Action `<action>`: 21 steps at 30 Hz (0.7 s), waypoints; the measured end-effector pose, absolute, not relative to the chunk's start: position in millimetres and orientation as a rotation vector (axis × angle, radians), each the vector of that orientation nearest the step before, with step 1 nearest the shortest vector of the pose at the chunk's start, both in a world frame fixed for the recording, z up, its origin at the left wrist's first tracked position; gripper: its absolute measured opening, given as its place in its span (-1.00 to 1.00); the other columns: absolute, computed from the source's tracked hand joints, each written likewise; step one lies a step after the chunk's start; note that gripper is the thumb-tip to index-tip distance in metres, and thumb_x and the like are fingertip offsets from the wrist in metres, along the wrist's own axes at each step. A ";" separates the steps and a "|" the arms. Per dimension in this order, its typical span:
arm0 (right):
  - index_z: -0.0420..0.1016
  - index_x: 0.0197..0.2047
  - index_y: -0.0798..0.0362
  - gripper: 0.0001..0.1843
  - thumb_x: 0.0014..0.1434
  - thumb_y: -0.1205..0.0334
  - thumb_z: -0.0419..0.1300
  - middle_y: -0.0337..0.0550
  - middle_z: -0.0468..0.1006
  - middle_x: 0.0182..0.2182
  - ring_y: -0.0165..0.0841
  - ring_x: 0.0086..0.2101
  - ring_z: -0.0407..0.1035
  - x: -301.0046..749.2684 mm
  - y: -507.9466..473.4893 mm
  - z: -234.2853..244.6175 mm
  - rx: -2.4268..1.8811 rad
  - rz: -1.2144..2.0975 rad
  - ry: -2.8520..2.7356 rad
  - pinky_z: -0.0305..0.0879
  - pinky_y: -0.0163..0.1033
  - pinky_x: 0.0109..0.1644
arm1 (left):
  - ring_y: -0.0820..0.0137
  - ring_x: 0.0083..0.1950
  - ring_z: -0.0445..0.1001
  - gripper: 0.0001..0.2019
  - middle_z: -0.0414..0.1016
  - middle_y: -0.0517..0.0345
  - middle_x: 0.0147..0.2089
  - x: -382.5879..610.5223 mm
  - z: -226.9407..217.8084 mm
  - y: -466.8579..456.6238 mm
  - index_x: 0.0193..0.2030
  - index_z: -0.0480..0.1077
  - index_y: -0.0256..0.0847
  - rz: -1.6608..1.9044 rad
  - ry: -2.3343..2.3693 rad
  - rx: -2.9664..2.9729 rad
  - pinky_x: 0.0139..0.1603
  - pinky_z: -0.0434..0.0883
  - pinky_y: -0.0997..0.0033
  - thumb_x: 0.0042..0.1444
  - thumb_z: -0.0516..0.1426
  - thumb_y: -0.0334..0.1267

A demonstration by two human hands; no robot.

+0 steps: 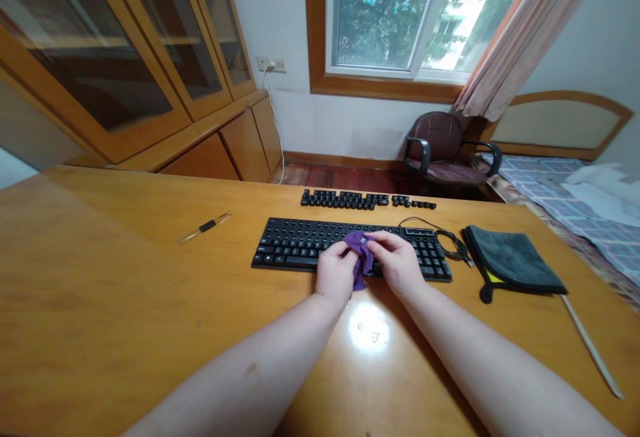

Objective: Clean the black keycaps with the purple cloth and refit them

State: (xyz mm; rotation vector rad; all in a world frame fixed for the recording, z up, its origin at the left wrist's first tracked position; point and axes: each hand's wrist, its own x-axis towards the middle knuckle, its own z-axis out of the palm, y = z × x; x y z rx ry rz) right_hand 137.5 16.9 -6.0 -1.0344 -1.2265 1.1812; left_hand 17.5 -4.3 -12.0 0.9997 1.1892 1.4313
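Purple cloth [363,255] is bunched between both hands, just above the middle of a black computer keyboard [295,244], with one end hanging down toward the keyboard's front edge. The left hand [336,270] grips it from the lower left, its fingers [334,254] closed in a narrow pinch around the fabric. The right hand [395,262] reaches over from the other side, its fingers [381,242] curled down onto the top of the cloth. Both bare forearms stretch up from the bottom of the view across a wooden worktop [125,304], and a bright glare of light [369,328] sits on the wood between them.

Just past the keyboard lie neat rows of loose black keycaps [345,199]. To the left is a slim see-through tool with a black band [205,227]. To the right, a coiled black cable [453,242] lies beside a folded grey towel with a yellow edge [513,260], and a long pale stick [593,347] lies near the worktop's right edge.

Beyond the worktop are a wooden cabinet with glass doors [110,57] on the left, a dark padded chair [443,147] under a window [395,17] with a pale curtain [530,30], and a bed with a checked cover [565,190] on the right.
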 end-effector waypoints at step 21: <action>0.57 -0.37 0.06 -0.75 -0.11 0.08 0.31 -0.13 0.60 -0.39 -0.31 -0.38 0.43 136.5 14.8 4.1 -1.134 1.152 -1.241 0.35 -0.20 -0.25 | 0.36 -0.18 0.47 -0.80 0.54 0.13 -0.24 13.4 -6.8 -10.1 -0.26 0.53 -0.16 1.477 1.449 1.409 -0.10 0.38 0.39 -0.01 0.13 -0.41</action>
